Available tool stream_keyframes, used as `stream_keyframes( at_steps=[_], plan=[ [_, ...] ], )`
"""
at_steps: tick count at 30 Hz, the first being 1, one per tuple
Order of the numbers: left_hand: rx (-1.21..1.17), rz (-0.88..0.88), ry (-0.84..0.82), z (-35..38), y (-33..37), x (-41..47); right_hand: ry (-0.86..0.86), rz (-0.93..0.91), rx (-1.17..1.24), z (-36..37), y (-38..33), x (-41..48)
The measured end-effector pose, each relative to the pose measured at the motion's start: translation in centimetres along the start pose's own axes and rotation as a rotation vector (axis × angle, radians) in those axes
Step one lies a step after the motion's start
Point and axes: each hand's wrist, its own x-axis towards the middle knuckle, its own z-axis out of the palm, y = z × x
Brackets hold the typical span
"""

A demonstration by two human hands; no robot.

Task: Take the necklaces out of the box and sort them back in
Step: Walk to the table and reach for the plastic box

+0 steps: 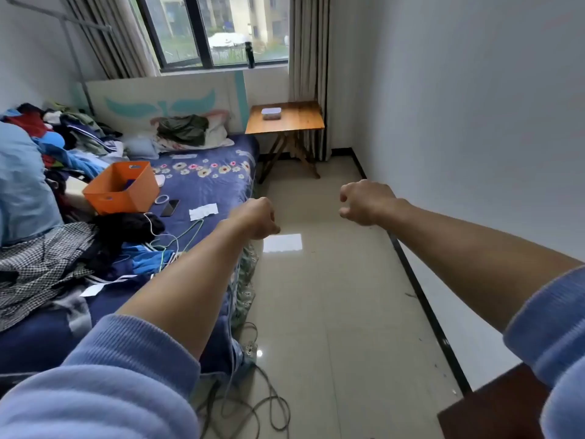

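While my left hand and right hand hang loosely curled and empty at mid-frame, the small clear lidded plastic box on the wooden folding table sits upper centre — well apart — so I could trip on the grey floor cables.

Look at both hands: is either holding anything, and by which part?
Nothing visible: left hand and right hand are loosely curled, mid-air, far from the box.

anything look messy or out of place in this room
Yes. Clothes are heaped loose over the bed, and cables trail tangled across the floor beside it. The box sits squarely on the small table, untouched; both hands are curled and empty.
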Motion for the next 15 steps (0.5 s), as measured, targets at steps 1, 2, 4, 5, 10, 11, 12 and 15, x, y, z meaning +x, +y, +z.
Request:
stream_keyframes(
  at_steps=[1,2,4,5,10,11,12,15],
  plan=[
    [-0.01,-0.01,-0.024,0.2,0.0,0.7,-0.015,0.008,-0.004,0.1,0.2,0.5],
    [-0.011,-0.02,-0.016,0.4,0.0,1.6,-0.012,0.015,-0.011,0.4,0.6,1.4],
    [-0.011,-0.039,-0.045,0.9,0.0,3.5,-0.041,0.028,-0.014,1.4,1.4,3.3],
    [-0.011,-0.043,-0.056,1.1,0.1,4.8,-0.058,0.027,-0.011,1.8,1.8,4.6],
    [0.012,-0.063,-0.053,1.0,0.2,12.0,-0.083,0.024,0.031,3.3,4.5,12.5],
    [0.016,-0.073,-0.055,0.8,0.2,13.6,-0.089,0.023,0.04,3.5,5.1,14.3],
    [0.017,-0.086,-0.063,0.6,0.3,15.2,-0.094,0.021,0.044,3.6,5.6,16.0],
    [-0.015,-0.112,-0.07,0.7,-0.2,19.8,-0.1,0.016,0.059,4.2,7.2,21.3]
  ],
)
